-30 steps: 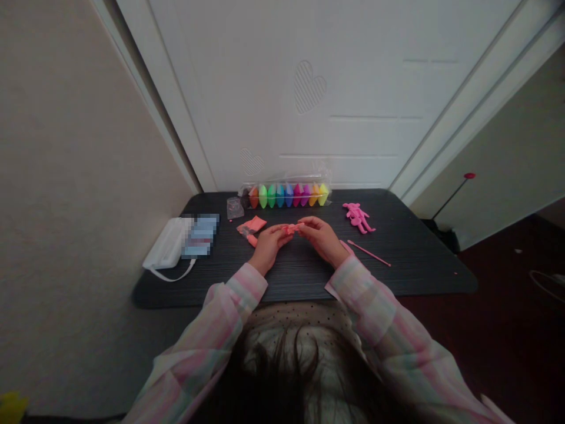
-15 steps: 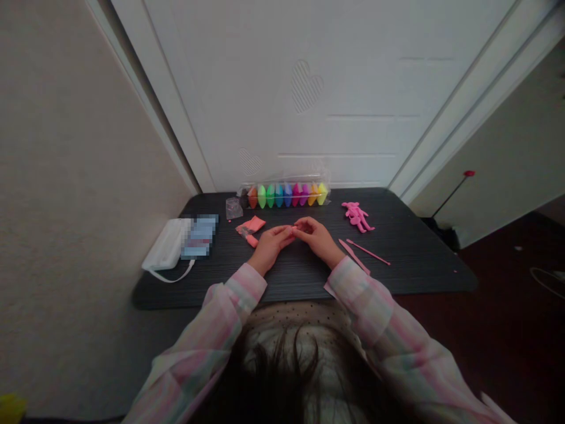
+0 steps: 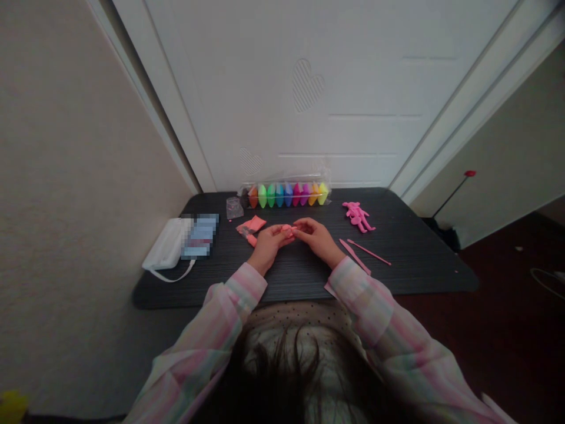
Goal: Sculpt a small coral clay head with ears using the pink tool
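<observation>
Over the middle of the dark table, my left hand (image 3: pixel 269 243) and my right hand (image 3: pixel 316 237) meet at the fingertips. Between them is a small lump of pink modelling clay (image 3: pixel 288 229), pinched from both sides; the fingers partly cover it. Just left of my left hand lies an opened packet of coral-pink clay (image 3: pixel 252 225), part of it behind the hand. To the right of my right hand rest a flat pink modelling knife (image 3: pixel 354 255) and a thin pink modelling stick (image 3: pixel 369 251). A pink figure (image 3: pixel 358 216) lies farther back on the right.
Along the back of the table (image 3: pixel 415 259) stands a clear package of several coloured clay packs (image 3: pixel 289 195). A crumpled clear wrapper (image 3: pixel 233 207) is beside it. At the left sit a white device with a cable (image 3: pixel 168 244) and a blurred-out blue object (image 3: pixel 200 237). A white door (image 3: pixel 265 76) rises behind.
More of the pink clay now shows between my fingertips, as my left fingers have shifted slightly on it. The things on the table have stayed in place.
</observation>
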